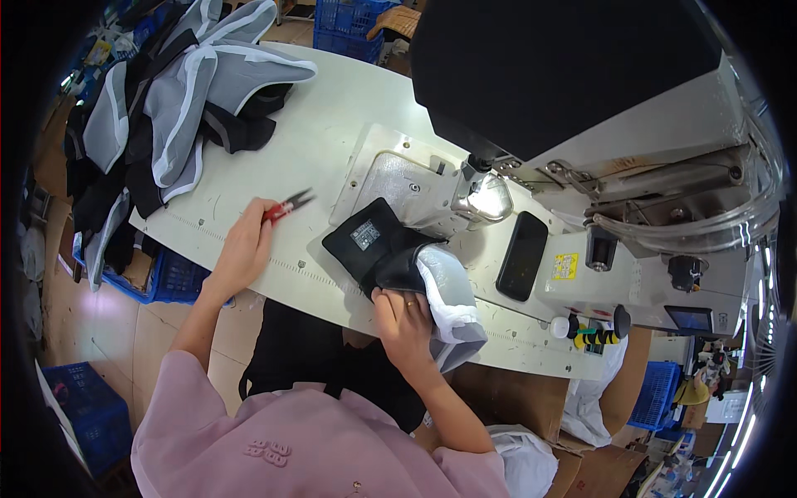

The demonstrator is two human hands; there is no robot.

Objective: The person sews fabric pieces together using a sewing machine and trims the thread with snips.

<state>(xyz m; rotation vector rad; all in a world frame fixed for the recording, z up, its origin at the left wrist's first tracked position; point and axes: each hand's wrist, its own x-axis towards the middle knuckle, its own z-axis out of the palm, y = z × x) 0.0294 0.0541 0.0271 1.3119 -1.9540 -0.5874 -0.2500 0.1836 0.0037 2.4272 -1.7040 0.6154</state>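
R hand [404, 328] grips a black & grey piece [448, 282], fingers bent tight on its edge. The piece is just ahead of that hand & to its right, on the table [332, 100], w/ a grey end hanging off the edge. L hand [243, 249] has small red snips [278, 212] in its fingers; tips spread, not touching the piece.

How far along? Prob. well along: parts look joined, white edge is on, black flap [344, 249] has its patch [365, 235]. What's left? Can't tell if any thread needs a snip. The piece isn't under the lit end of the sewing machine [481, 199]. Past L hand is a big heap [178, 108] of like bits; can't tell which are done.

Feel & shape: the flap is flat, dark & square-ish, w/ a pale printed patch. Grey part looks soft & puffy, bent in a curve, w/ a white band. Snips have thin metal tips. Ahead of R hand, the metal plate [378, 178] is smooth & shiny. To its right, a flat black phone [521, 256]. Heap bits are floppy, w/ white rims.
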